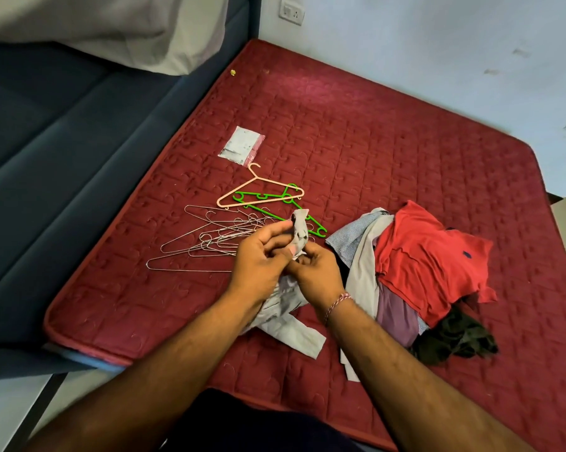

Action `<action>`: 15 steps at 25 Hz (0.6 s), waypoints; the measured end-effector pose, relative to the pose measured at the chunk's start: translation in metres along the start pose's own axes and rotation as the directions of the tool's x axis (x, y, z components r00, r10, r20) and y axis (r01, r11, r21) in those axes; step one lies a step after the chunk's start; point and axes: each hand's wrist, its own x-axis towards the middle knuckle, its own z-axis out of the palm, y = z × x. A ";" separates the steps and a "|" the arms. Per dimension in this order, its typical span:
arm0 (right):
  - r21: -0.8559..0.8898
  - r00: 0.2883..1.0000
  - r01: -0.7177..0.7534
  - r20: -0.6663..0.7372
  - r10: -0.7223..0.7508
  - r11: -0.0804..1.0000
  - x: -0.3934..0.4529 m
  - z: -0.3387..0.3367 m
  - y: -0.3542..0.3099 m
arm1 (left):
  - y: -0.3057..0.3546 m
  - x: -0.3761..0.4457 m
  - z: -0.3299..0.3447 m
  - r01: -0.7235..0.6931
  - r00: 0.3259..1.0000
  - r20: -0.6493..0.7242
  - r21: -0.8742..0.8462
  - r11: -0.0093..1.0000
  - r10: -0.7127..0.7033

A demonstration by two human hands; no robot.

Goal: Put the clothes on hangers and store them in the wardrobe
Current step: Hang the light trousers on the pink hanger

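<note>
Gripping grey garment (298,234), hands together

Both forearms are bare, with no sleeves in view. A thin braided thread bracelet of red and pale strands (337,304) circles the right wrist, back from the fingers. Dark clothing (242,422) covers the lap.

At the frame's centre the left hand (262,256) and right hand (314,272) pinch a bunched pale grey garment (285,305) above a red mattress (405,141). Left of the hands lie wire hangers (203,238); above them, a pink hanger (259,190) crossing green hangers (275,203). A heap of clothes (428,262), red shirt uppermost, sits right of centre.
</note>
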 end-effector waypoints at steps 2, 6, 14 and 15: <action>0.024 0.999 0.042 0.032 -0.043 0.999 0.000 -0.003 0.002 | 0.004 -0.004 0.002 -0.066 0.998 0.018 0.061 0.996 0.065; 0.123 0.995 0.034 -0.097 -0.022 0.992 -0.001 -0.014 -0.016 | -0.004 -0.021 -0.008 -0.307 0.884 0.025 0.783 0.541 0.466; -0.726 0.975 -0.001 -0.154 -0.160 0.688 0.021 -0.105 -0.010 | 0.013 -0.008 -0.042 -0.073 0.782 -0.307 0.819 0.568 0.543; -0.826 0.961 0.006 -0.151 -0.231 0.564 0.021 -0.123 -0.005 | 0.024 -0.004 -0.041 -0.087 0.763 -0.319 0.811 0.579 0.562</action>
